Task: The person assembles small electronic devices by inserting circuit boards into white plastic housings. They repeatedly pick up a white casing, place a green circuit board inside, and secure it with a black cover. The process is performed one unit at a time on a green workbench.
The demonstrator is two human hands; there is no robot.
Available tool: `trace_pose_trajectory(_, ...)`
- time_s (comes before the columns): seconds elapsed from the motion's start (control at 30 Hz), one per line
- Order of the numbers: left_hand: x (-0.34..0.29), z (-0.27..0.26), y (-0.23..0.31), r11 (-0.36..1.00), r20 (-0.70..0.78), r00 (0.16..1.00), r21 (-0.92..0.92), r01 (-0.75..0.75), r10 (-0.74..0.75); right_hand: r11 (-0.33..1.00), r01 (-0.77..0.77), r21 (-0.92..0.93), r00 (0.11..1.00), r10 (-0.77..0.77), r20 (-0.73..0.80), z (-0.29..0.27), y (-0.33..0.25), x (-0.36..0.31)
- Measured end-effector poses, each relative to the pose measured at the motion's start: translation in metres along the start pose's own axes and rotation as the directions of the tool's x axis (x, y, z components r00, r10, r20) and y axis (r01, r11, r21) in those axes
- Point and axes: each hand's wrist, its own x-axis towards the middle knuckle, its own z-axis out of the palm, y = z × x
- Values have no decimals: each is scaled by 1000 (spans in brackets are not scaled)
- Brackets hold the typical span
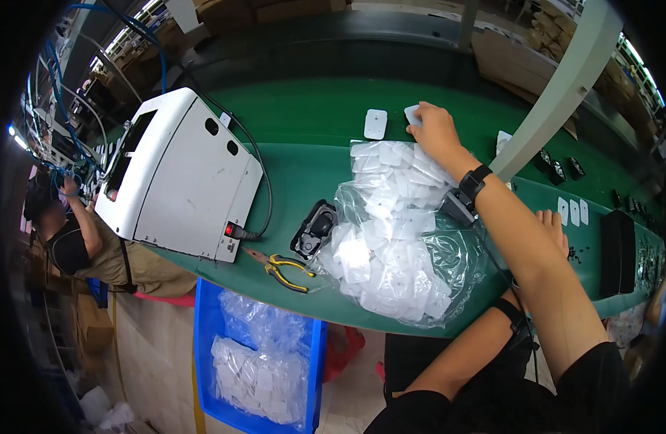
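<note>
My right hand [433, 129] reaches over the green bench, fingers closed on a small white rounded plate [412, 114]. A similar white plate [375, 124] lies to its left. Just nearer are clear plastic bags [459, 264] with many white plates [398, 195] in and on them. My left hand [553, 226] rests on the bench farther right, fingers stretched out, partly hidden behind my right forearm; nothing shows in it. Several white plates [574, 212] lie beside it. Left of the bags are a black moulded housing [315, 228] and yellow-handled pliers [281, 270].
A white machine [192, 177] with a black cable stands on the left. A blue crate [315, 369] below the bench edge holds bagged white plates. A slanted post [557, 90], black parts [557, 171] and a black box [617, 253] are on the right. Another person [87, 239] sits far left.
</note>
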Motion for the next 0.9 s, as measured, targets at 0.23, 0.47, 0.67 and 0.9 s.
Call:
trace_pose_trajectory(0.23,0,-3,4,1000,0,1000,24,13,-13,988,-153,-7,988,153,31,-6,-13,3)
trace_pose_trajectory(0.47,0,-6,2,999,2,1000,39,14,-14,988,-82,-133,985,101,141,-6,-26,21)
trace_pose_trajectory(0.67,-6,-4,7,1000,-52,998,9,-20,20,985,45,-164,993,-26,112,1,-11,26)
trace_pose_trajectory(0.9,-3,2,9,1000,-8,1000,2,12,-12,988,-45,-150,987,68,148,8,-16,17)
